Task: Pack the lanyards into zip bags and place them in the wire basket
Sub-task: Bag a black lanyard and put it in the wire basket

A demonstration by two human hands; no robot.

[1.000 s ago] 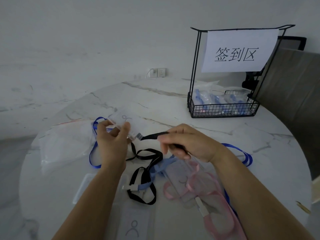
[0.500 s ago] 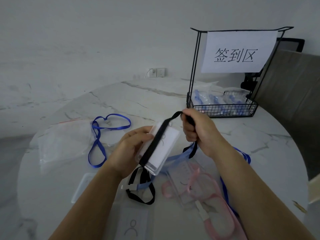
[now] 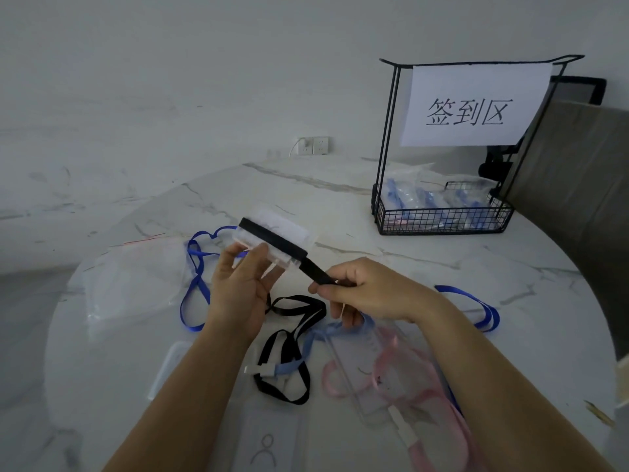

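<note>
Over a round marble tabletop (image 3: 340, 206), the left hand (image 3: 238, 287) grips a clear badge holder (image 3: 272, 229), while the right hand (image 3: 367, 291) pinches the black lanyard strap (image 3: 275, 243) stretched across it. Blue, black and pink lanyards lie loose near the hands. Clear zip bags (image 3: 132, 281) lie at left. The wire basket (image 3: 442, 216), holding filled bags, stands far right.

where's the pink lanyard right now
In the head view the pink lanyard lies on the marble table at lower right, under the right forearm, just right of the loose black lanyard.
</note>
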